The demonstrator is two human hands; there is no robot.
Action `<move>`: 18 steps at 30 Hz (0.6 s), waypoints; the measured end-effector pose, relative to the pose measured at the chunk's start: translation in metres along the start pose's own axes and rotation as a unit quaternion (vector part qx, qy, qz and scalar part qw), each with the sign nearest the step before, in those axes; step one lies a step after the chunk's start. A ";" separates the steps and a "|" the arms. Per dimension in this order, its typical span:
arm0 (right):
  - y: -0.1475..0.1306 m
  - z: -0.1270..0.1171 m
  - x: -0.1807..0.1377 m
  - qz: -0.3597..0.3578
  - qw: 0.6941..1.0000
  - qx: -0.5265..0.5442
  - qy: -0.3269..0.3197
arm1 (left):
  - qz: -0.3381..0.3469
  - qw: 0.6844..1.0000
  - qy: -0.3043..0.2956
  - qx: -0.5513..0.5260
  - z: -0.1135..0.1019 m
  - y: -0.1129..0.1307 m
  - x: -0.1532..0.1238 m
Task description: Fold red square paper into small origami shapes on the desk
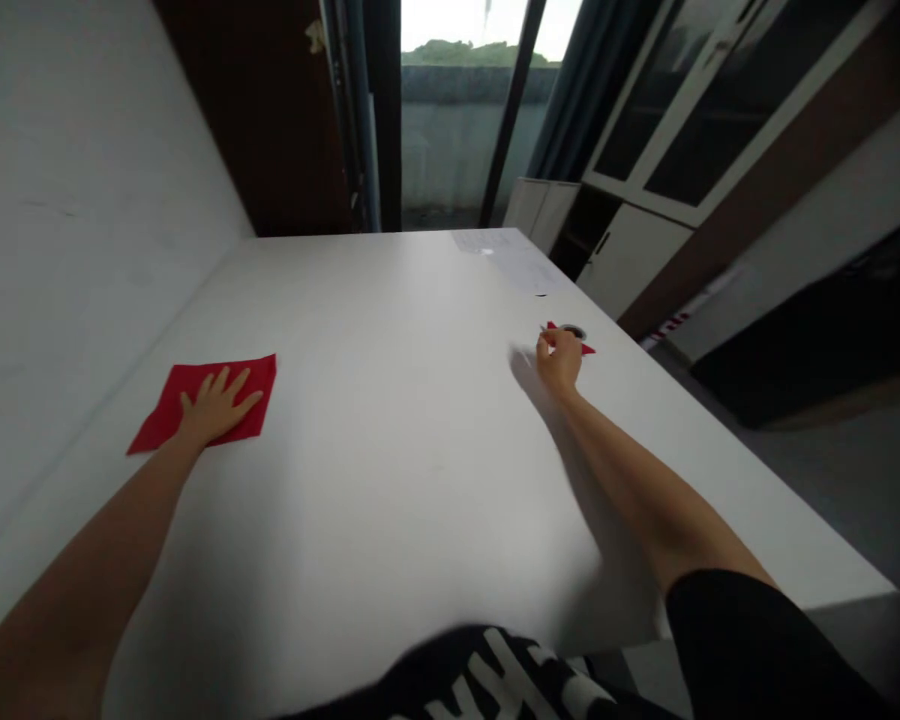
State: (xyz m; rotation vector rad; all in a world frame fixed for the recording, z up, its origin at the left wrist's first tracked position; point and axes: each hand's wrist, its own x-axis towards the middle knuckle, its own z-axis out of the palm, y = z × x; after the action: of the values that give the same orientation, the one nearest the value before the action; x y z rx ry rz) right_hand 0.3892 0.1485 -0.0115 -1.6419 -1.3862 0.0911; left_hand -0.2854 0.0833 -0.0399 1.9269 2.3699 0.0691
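Note:
My left hand (216, 405) lies flat with its fingers spread on a red sheet (161, 425), which could be cloth or felt, at the left of the white table (412, 430). Over at the right, my right hand (560, 360) is closed, its fingers curled together just above the tabletop. A small pale tip shows by its fingers, too small to name. Behind the hand lies a small red piece (588, 350) with pointed corners, partly covered by it. Beside that piece sits a dark round object with a light rim (573, 331), also partly hidden.
Thin pale sheets (521, 265) lie at the table's far right corner, with a small dark mark nearby. A white wall (82, 180) borders the left side. White cabinets (634, 250) stand beyond the right edge, and a glass door (457, 140) is at the back.

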 end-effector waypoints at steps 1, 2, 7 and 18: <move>0.012 -0.010 0.008 0.002 1.000 -0.018 0.017 | -0.006 1.000 -0.009 0.009 0.001 -0.006 0.003; 0.022 -0.019 0.015 0.007 0.999 -0.038 0.027 | -0.009 1.000 -0.012 0.015 0.001 -0.013 0.005; 0.051 -0.040 0.034 0.041 0.995 -0.092 0.027 | -0.015 0.999 0.020 0.032 -0.004 -0.024 0.002; -0.053 0.055 -0.031 -0.232 0.960 0.010 -0.157 | 0.201 0.908 0.121 -0.347 -0.013 0.178 -0.060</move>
State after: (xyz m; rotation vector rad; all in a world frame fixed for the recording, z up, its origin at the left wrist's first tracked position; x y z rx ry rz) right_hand 0.3071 0.1519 -0.0203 -1.2823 -1.9739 0.0933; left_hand -0.1012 0.0617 -0.0091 2.0283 1.6422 1.0697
